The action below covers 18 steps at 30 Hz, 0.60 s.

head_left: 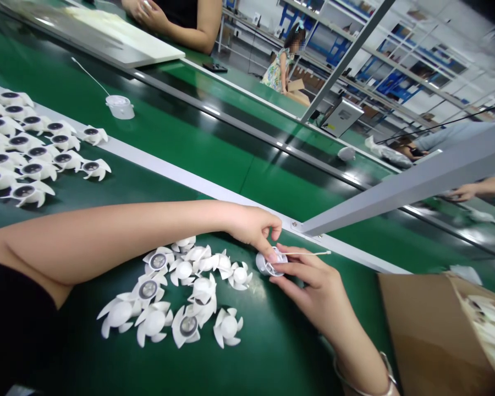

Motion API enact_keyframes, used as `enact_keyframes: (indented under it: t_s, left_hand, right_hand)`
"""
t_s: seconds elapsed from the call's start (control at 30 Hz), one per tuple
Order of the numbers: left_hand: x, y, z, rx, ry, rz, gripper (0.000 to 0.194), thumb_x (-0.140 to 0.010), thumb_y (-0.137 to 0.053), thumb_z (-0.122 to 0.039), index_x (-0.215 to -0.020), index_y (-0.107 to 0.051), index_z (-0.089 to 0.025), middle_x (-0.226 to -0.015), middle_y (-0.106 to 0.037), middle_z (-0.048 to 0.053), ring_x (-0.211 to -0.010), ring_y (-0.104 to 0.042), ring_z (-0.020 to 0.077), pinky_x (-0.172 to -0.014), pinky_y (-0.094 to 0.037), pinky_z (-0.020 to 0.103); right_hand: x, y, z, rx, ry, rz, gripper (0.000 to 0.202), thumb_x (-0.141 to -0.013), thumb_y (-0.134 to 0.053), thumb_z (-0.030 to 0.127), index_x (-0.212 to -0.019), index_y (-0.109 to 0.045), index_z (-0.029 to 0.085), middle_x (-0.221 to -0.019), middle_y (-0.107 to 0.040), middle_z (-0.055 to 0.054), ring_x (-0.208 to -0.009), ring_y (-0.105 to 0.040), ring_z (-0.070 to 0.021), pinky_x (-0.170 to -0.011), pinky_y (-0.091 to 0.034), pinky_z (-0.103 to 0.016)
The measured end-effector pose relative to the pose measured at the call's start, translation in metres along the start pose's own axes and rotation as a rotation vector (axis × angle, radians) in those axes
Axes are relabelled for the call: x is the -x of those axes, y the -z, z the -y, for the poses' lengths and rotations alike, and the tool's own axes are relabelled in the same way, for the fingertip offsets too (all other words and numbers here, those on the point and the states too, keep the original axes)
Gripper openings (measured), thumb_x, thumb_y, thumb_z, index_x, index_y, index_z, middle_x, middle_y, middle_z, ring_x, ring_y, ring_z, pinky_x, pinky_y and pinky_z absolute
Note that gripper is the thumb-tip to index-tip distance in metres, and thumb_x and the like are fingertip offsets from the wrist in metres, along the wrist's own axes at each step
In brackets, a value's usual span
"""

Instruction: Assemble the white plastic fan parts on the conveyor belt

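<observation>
Near the table's middle, a small round white housing (267, 263) with a thin white cable is held between both hands. My right hand (309, 275) grips it from the right, fingers around its side, the cable sticking out to the right past them. From the left, my left hand (258, 230) presses its thumb into the housing's open face, with the other fingers curled. Loose white fan blades (152, 322) lie on the green table to the left and below the hands; some show a dark round centre.
Rows of white fans (28, 143) stand at the far left. Another white housing (121, 107) with a cable sits on the green conveyor (198, 137). A grey post (396, 181) rises beside my right hand; a cardboard box (429, 330) stands at the right. People are across the line.
</observation>
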<state>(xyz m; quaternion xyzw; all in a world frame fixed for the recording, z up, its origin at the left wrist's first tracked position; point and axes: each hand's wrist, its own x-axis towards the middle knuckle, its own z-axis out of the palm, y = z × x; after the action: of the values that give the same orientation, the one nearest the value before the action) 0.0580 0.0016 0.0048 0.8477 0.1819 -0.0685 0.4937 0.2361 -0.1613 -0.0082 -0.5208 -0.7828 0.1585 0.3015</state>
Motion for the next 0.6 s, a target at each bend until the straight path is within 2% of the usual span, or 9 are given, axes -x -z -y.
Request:
enact_keyframes:
  t_s: [0.07, 0.17, 0.2, 0.3, 0.37, 0.43, 0.5, 0.57, 0.6]
  left_hand:
    - [0.01, 0.005, -0.007, -0.11, 0.025, 0.016, 0.046, -0.067, -0.077, -0.049, -0.098, -0.058, -0.021, -0.082, -0.06, -0.003, -0.07, -0.053, 0.0134, -0.061, -0.035, 0.024]
    - [0.036, 0.014, -0.028, -0.29, 0.112, 0.165, 0.049, -0.055, -0.085, -0.047, -0.092, -0.064, -0.023, -0.078, -0.063, -0.002, -0.067, -0.052, 0.0144, -0.06, -0.033, 0.025]
    - [0.045, 0.016, -0.036, -0.335, 0.164, 0.207, 0.048, -0.051, -0.087, -0.046, -0.087, -0.066, -0.024, -0.075, -0.064, -0.002, -0.066, -0.052, 0.0148, -0.06, -0.033, 0.025]
    - [0.062, 0.014, -0.057, -0.478, 0.297, 0.145, 0.04, -0.053, -0.087, -0.049, -0.078, -0.07, -0.023, -0.069, -0.062, 0.001, -0.065, -0.053, 0.0182, -0.063, -0.034, 0.028]
    - [0.063, 0.008, -0.062, -0.536, 0.304, 0.06, 0.036, -0.056, -0.086, -0.047, -0.076, -0.072, -0.022, -0.067, -0.06, 0.003, -0.067, -0.053, 0.0205, -0.064, -0.035, 0.03]
    - [0.058, 0.002, -0.059, -0.508, 0.239, 0.009, 0.034, -0.052, -0.089, -0.04, -0.076, -0.073, -0.023, -0.068, -0.059, 0.003, -0.071, -0.054, 0.0217, -0.065, -0.036, 0.03]
    - [0.05, -0.001, -0.051, -0.417, 0.153, 0.008, 0.038, -0.045, -0.091, -0.031, -0.079, -0.074, -0.026, -0.072, -0.061, 0.001, -0.074, -0.054, 0.021, -0.065, -0.036, 0.029]
    - [0.043, -0.003, -0.043, -0.33, 0.08, 0.07, 0.041, -0.044, -0.09, -0.026, -0.082, -0.075, -0.03, -0.079, -0.063, 0.0, -0.074, -0.054, 0.0192, -0.064, -0.036, 0.028]
    - [0.04, -0.003, -0.04, -0.308, 0.058, 0.112, 0.038, -0.047, -0.088, -0.024, -0.082, -0.076, -0.03, -0.082, -0.064, 0.0, -0.073, -0.054, 0.0183, -0.062, -0.035, 0.028]
  right_hand:
    - [0.002, 0.006, 0.002, -0.02, 0.011, 0.071, 0.013, -0.086, -0.071, 0.022, -0.097, -0.076, 0.026, -0.111, -0.07, -0.008, -0.112, -0.065, -0.0249, -0.091, -0.058, -0.04]
    - [0.006, 0.012, 0.004, -0.029, 0.058, 0.252, 0.008, -0.083, -0.075, 0.027, -0.091, -0.074, 0.027, -0.119, -0.067, -0.007, -0.124, -0.057, -0.0281, -0.098, -0.054, -0.046]
    - [0.008, 0.011, 0.003, 0.003, 0.068, 0.269, 0.011, -0.084, -0.074, 0.028, -0.095, -0.074, 0.028, -0.127, -0.064, -0.007, -0.129, -0.052, -0.0294, -0.102, -0.051, -0.049]
    - [0.008, 0.005, -0.004, 0.207, 0.047, 0.098, 0.036, -0.091, -0.065, 0.024, -0.127, -0.063, 0.028, -0.154, -0.039, -0.011, -0.142, -0.036, -0.0332, -0.108, -0.042, -0.058]
    - [0.007, 0.003, -0.012, 0.298, 0.001, -0.062, 0.051, -0.092, -0.063, 0.025, -0.142, -0.05, 0.025, -0.158, -0.029, -0.016, -0.143, -0.034, -0.0349, -0.108, -0.04, -0.061]
    - [0.007, 0.006, -0.018, 0.296, -0.048, -0.163, 0.048, -0.092, -0.063, 0.029, -0.138, -0.052, 0.023, -0.147, -0.045, -0.017, -0.133, -0.046, -0.0331, -0.102, -0.046, -0.057]
    - [0.007, 0.016, -0.021, 0.266, -0.099, -0.192, 0.028, -0.091, -0.063, 0.029, -0.118, -0.064, 0.023, -0.118, -0.064, -0.012, -0.11, -0.061, -0.0274, -0.089, -0.054, -0.045]
    - [0.009, 0.028, -0.021, 0.221, -0.153, -0.114, 0.008, -0.092, -0.061, 0.027, -0.095, -0.068, 0.022, -0.093, -0.067, -0.007, -0.086, -0.064, -0.0212, -0.072, -0.055, -0.034]
    - [0.01, 0.033, -0.019, 0.183, -0.179, -0.033, 0.009, -0.092, -0.06, 0.025, -0.088, -0.067, 0.022, -0.088, -0.066, -0.005, -0.079, -0.063, -0.0191, -0.066, -0.052, -0.031]
